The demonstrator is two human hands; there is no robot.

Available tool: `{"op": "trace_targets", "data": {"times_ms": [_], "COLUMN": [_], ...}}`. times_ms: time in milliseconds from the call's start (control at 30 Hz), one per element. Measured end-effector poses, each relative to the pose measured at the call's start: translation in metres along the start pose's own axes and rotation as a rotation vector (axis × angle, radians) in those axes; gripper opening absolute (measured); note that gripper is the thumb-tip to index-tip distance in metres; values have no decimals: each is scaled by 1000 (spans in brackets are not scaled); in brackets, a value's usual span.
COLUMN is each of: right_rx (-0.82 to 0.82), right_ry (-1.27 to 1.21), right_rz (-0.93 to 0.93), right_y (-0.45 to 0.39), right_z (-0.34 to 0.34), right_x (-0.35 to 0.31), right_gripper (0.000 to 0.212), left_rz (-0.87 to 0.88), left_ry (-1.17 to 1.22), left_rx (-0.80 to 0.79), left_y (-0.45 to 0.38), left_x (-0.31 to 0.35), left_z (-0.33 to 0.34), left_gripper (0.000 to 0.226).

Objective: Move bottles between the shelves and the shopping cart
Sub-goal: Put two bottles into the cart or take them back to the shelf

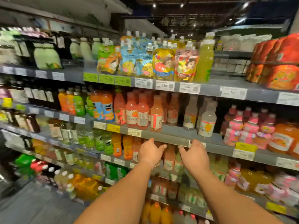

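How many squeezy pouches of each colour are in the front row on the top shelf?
Orange pouch: 1
Blue pouches: 2
Yellow pouch: 1
Pink pouch: 1
Total: 5

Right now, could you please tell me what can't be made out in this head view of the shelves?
- Bottles behind the left hand and right hand: partly covered, so contact or grip is unclear.
- Price tags: print blurred and too small.
- Left shelves: smeared by motion blur.
- Shopping cart: not in view.
- Orange packs: cut off by the right edge.
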State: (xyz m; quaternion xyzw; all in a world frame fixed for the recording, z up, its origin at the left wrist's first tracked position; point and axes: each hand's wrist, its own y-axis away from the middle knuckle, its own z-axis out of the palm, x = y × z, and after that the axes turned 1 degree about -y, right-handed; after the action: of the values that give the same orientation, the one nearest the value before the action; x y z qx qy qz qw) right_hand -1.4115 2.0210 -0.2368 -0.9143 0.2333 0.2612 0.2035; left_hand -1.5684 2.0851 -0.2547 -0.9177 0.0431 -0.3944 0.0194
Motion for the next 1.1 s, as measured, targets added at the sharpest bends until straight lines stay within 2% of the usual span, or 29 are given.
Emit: {"op": "trace_targets", "data": {"times_ms": [200,333,433,633,800,933,1000,1033,1100], "right_rx": [-222,-339,-396,-559,-685,-784,-751,-697,-762], "right_ry": [-56,-83,-95,-160,-237,-310,-257,-280,-323], "right_rz": [-197,-303,-386,-486,-533,-575,-652,-711,-820], "right_y": [97,152,184,220,228,223,218,215,213], "right_z": [106,160,198,283,365,422,446,455,480], "right_x": [-141,-229,-287,-384,-468,-556,-600,-622,-656], "right_gripper": [46,47,52,53,50,43,39,33,14], "left_rz": [-267,-389,-470,-600,-719,-818,-873,-888,-913], "left_ry": [-55,-22,-43,17,-15,-13,1,3,-5], "left_rx": [129,245,344,440,523,604,620,625,652], "left_y": [22,45,56,57,28,-7,-25,-35,-52], "left_x": [-156,-238,-290,-386,-462,-512,-536,-549,-572], "left_z": [-139,-216,-264,-340,-407,-463,-490,-503,-524], "left_gripper": [77,78,71,50,52,55,59,58,51]}}
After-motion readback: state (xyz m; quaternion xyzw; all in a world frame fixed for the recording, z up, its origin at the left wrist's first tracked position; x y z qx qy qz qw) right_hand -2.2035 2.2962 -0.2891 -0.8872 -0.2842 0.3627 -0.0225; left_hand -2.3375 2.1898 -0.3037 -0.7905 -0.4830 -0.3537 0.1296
